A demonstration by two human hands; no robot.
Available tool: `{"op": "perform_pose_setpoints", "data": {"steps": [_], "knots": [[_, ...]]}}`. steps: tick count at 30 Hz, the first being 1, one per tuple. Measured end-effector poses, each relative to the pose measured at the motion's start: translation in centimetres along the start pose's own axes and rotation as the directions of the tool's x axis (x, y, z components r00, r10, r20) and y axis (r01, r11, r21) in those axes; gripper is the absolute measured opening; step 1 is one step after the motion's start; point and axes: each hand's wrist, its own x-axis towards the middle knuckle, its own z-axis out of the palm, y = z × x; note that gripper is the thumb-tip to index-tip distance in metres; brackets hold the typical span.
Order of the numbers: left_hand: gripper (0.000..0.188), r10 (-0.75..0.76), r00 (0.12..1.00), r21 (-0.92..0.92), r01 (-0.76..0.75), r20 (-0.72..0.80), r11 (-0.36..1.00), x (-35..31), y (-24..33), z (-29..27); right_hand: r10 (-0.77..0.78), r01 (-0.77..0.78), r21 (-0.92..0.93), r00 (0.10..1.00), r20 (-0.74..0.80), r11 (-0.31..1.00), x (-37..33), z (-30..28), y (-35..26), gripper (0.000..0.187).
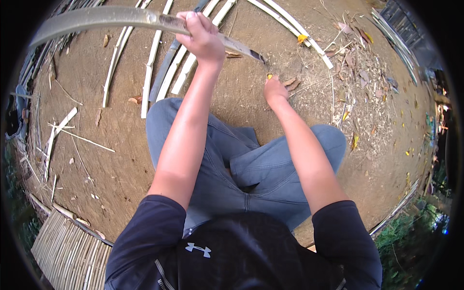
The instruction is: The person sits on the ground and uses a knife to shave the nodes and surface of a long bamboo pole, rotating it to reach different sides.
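My left hand [200,38] is closed round a long grey-green bamboo strip [111,18], raised off the ground. From the upper left it curves past my fist, and its narrow dark end [256,55] points toward my right hand. Low in front of my right knee, my right hand [276,91] is closed on a tool with a yellow handle end [269,76]. A thin dark part runs from that handle up to the strip's tip; it looks like a narrow blade, but its shape is hard to make out. Whether it touches the strip, I cannot tell.
Several pale split bamboo strips [151,72] lie on the dirt ahead, beside a dark grey length [164,70]. Shavings and dry leaves [355,77] litter the right. Crossed offcuts [60,128] lie left. A slatted bamboo platform [72,249] stands at lower left. My legs are folded before me.
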Motion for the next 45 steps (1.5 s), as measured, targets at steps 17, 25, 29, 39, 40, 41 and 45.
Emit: {"op": "perform_pose_setpoints", "data": {"steps": [17, 25, 29, 39, 40, 41, 45], "knots": [[0.021, -0.045, 0.994, 0.030, 0.048, -0.101, 0.998, 0.5, 0.0, -1.6, -0.108, 0.107, 0.060, 0.994, 0.017, 0.992, -0.9, -2.9, -2.2, 0.038], [0.021, -0.028, 0.999, 0.020, 0.028, -0.030, 0.999, -0.1, 0.5, -0.2, 0.021, -0.022, 0.017, 0.998, 0.060, 1.000, 0.7, -0.4, -0.4, 0.040], [0.021, -0.053, 0.991, 0.036, 0.058, -0.122, 0.998, 0.2, 0.4, -0.9, -0.059, 0.056, 0.048, 0.995, 0.080, 0.997, -1.6, -4.4, -2.3, 0.042], [0.021, -0.041, 0.994, 0.028, 0.044, -0.099, 0.999, -0.4, 0.2, -0.1, -0.021, 0.020, 0.012, 0.998, 0.057, 1.000, 0.2, -2.0, -0.6, 0.039], [0.020, -0.043, 0.995, 0.049, 0.048, -0.092, 0.998, -0.3, 0.1, -0.7, -0.053, 0.049, 0.048, 0.995, 0.086, 0.998, -1.0, -3.4, -1.6, 0.041], [0.020, -0.064, 0.992, 0.049, 0.069, -0.109, 0.996, -0.2, 0.3, -1.0, -0.086, 0.077, 0.083, 0.990, 0.116, 0.994, -2.5, -5.7, -3.1, 0.042], [0.021, -0.086, 0.989, 0.038, 0.091, -0.122, 0.995, 0.0, 0.5, -0.5, -0.153, 0.142, 0.095, 0.981, 0.121, 0.985, -3.4, -6.9, -3.9, 0.041]]}}
